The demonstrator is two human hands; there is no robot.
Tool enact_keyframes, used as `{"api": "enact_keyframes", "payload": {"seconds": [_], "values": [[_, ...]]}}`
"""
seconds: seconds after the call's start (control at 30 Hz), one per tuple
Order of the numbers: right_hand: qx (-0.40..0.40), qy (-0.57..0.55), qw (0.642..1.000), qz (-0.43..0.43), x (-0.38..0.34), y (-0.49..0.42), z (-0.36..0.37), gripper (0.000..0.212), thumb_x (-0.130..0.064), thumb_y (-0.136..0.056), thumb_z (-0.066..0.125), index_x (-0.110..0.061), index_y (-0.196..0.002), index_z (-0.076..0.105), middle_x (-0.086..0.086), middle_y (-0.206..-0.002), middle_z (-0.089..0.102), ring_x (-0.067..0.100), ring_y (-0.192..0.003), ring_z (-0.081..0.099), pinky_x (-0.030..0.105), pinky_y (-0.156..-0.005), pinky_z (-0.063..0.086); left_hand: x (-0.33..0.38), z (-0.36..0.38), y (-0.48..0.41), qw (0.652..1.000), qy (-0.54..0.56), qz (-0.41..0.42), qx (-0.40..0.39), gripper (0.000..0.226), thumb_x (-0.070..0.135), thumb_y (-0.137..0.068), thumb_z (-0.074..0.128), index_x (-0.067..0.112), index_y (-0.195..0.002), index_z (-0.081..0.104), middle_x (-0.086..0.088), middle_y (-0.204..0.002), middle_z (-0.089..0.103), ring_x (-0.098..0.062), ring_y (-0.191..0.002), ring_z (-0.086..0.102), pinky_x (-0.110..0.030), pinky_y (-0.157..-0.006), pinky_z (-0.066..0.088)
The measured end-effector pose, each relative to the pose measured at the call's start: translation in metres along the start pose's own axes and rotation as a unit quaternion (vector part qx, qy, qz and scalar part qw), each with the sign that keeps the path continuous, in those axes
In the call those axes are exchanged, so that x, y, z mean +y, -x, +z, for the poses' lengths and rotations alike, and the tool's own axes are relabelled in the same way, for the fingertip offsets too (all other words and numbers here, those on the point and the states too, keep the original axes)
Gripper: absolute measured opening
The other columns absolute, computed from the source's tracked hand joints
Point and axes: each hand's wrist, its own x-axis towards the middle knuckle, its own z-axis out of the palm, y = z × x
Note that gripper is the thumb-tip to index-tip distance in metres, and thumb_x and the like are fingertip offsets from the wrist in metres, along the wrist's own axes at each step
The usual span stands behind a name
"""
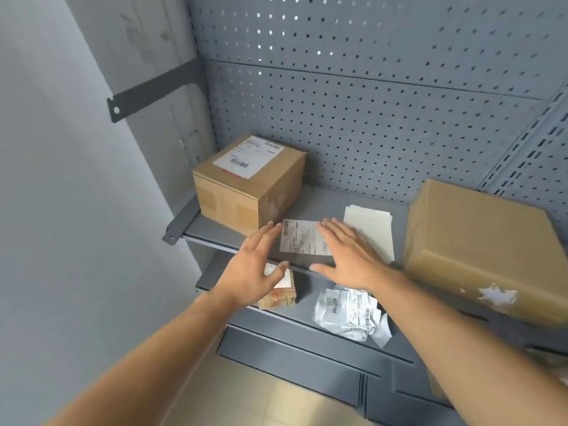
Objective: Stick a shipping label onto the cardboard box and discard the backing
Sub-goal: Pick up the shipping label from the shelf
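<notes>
A white shipping label (299, 236) with barcodes lies flat on the grey shelf (322, 204). My left hand (256, 265) hovers just left of it with fingers spread, holding nothing. My right hand (347, 253) is spread flat over the label's right edge and over the cream sheets (373, 226) beside it. A small cardboard box (246, 192) stands at the shelf's left and carries a label (249, 156) on its top. A larger cardboard box (482, 247) with no label on its visible faces sits at the right.
On the lower shelf lie crumpled white backing papers (350, 312) and a small taped box (279, 295), partly hidden by my left hand. A perforated grey panel (368, 103) closes the back. A wall stands at the left, tiled floor below.
</notes>
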Motion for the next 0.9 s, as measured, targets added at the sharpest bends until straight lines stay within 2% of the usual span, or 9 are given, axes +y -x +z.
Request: {"api": "enact_keyframes", "payload": {"seconds": [0.13, 0.23, 0.33, 0.43, 0.5, 0.63, 0.77, 0.83, 0.9], "values": [[-0.023, 0.014, 1.000, -0.005, 0.001, 0.004, 0.003, 0.099, -0.068, -0.088, 0.061, -0.027, -0.163, 0.012, 0.008, -0.171, 0.022, 0.019, -0.160, 0.010, 0.051, -0.128, 0.006, -0.005, 0.002, -0.001, 1.000, -0.010, -0.005, -0.014, 0.077, 0.047, -0.096, 0.058, 0.030, -0.160, 0.021, 0.003, -0.168, 0.025, -0.019, -0.151, 0.030, -0.031, -0.118, 0.029], [-0.016, 0.018, 0.999, -0.028, -0.001, 0.005, 0.003, 0.088, -0.064, -0.086, 0.067, -0.029, -0.158, 0.031, 0.006, -0.164, 0.037, 0.019, -0.156, 0.024, 0.050, -0.127, 0.011, -0.003, 0.007, -0.004, 1.000, -0.011, 0.003, -0.014, 0.076, 0.045, -0.096, 0.060, 0.029, -0.160, 0.023, 0.003, -0.168, 0.027, -0.020, -0.150, 0.032, -0.032, -0.117, 0.032], [0.019, 0.021, 0.997, -0.070, 0.001, 0.007, 0.005, 0.063, -0.055, -0.084, 0.074, -0.029, -0.140, 0.060, -0.002, -0.142, 0.063, 0.020, -0.139, 0.050, 0.049, -0.120, 0.026, 0.001, 0.011, -0.009, 1.000, -0.011, 0.014, -0.019, 0.075, 0.046, -0.095, 0.060, 0.029, -0.159, 0.025, 0.003, -0.166, 0.031, -0.021, -0.149, 0.034, -0.037, -0.117, 0.036], [0.054, 0.026, 0.992, -0.107, 0.003, 0.010, 0.008, 0.029, -0.042, -0.088, 0.072, -0.028, -0.114, 0.076, -0.009, -0.112, 0.076, 0.023, -0.108, 0.068, 0.043, -0.100, 0.047, 0.004, 0.014, -0.012, 0.999, -0.017, 0.032, -0.016, 0.071, 0.044, -0.095, 0.061, 0.026, -0.157, 0.031, 0.001, -0.161, 0.039, -0.021, -0.146, 0.037, -0.032, -0.117, 0.034], [0.080, 0.026, 0.990, -0.109, 0.003, 0.014, 0.007, 0.017, -0.034, -0.094, 0.063, -0.027, -0.102, 0.077, -0.009, -0.096, 0.076, 0.024, -0.092, 0.070, 0.039, -0.085, 0.053, 0.008, 0.012, -0.014, 0.999, -0.020, 0.042, -0.008, 0.065, 0.041, -0.097, 0.060, 0.023, -0.154, 0.036, -0.001, -0.156, 0.046, -0.022, -0.143, 0.041, -0.029, -0.114, 0.034], [0.169, -0.028, 0.984, -0.040, 0.003, 0.018, -0.010, 0.013, -0.026, -0.094, 0.062, -0.026, -0.094, 0.075, -0.008, -0.090, 0.074, 0.027, -0.080, 0.070, 0.038, -0.065, 0.056, 0.018, 0.004, -0.020, 0.997, 0.001, 0.059, 0.043, 0.052, 0.033, -0.100, 0.058, 0.020, -0.148, 0.045, -0.004, -0.144, 0.058, -0.023, -0.135, 0.050, -0.030, -0.108, 0.041], [0.263, -0.092, 0.960, 0.018, 0.006, 0.018, -0.035, 0.012, -0.025, -0.090, 0.061, -0.024, -0.089, 0.072, -0.005, -0.084, 0.070, 0.026, -0.073, 0.065, 0.041, -0.065, 0.056, 0.035, -0.006, -0.030, 0.994, 0.019, 0.058, 0.091, 0.053, 0.029, -0.099, 0.059, 0.023, -0.149, 0.042, -0.003, -0.149, 0.051, -0.022, -0.136, 0.047, -0.037, -0.110, 0.044], [0.305, -0.114, 0.944, 0.047, 0.008, 0.020, -0.048, 0.008, -0.021, -0.087, 0.065, -0.021, -0.088, 0.073, -0.001, -0.081, 0.070, 0.026, -0.070, 0.066, 0.042, -0.065, 0.056, 0.043, -0.010, -0.037, 0.991, 0.050, 0.052, 0.112, 0.060, 0.026, -0.098, 0.060, 0.020, -0.153, 0.037, -0.003, -0.156, 0.042, -0.022, -0.141, 0.043, -0.039, -0.115, 0.041], [0.348, -0.126, 0.926, 0.074, 0.007, 0.025, -0.062, 0.005, -0.018, -0.084, 0.067, -0.020, -0.085, 0.072, -0.001, -0.077, 0.070, 0.025, -0.066, 0.066, 0.041, -0.064, 0.057, 0.054, -0.013, -0.043, 0.987, 0.090, 0.039, 0.127, 0.064, 0.026, -0.098, 0.061, 0.017, -0.155, 0.034, -0.004, -0.156, 0.041, -0.021, -0.141, 0.044, -0.039, -0.115, 0.041]]}}
